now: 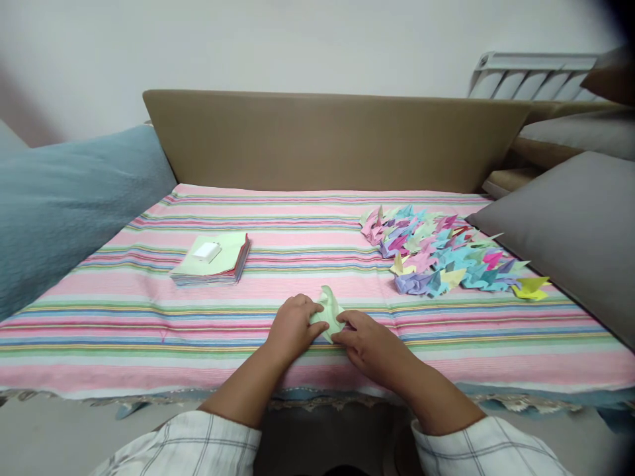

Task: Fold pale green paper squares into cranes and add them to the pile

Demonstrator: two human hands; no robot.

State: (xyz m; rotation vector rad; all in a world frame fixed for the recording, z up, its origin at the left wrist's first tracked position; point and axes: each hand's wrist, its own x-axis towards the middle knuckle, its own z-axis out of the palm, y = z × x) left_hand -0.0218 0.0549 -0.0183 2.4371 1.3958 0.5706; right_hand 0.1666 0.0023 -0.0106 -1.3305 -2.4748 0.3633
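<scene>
A pale green folded paper [327,309] lies on the striped cloth [278,225], close to the front edge. My left hand [296,325] pinches its left side between thumb and fingers. On its right side my right hand [366,344] grips the lower corner with thumb and index finger. The paper has creases and a raised flap at its top. Its underside is hidden.
To the left lies a stack of coloured paper sheets [213,271] with a small white object [206,252] on top. Many folded paper cranes [436,254] crowd the right side. A blue cushion [84,198] and a grey cushion [560,225] flank the cloth, with a brown backrest [327,142] behind.
</scene>
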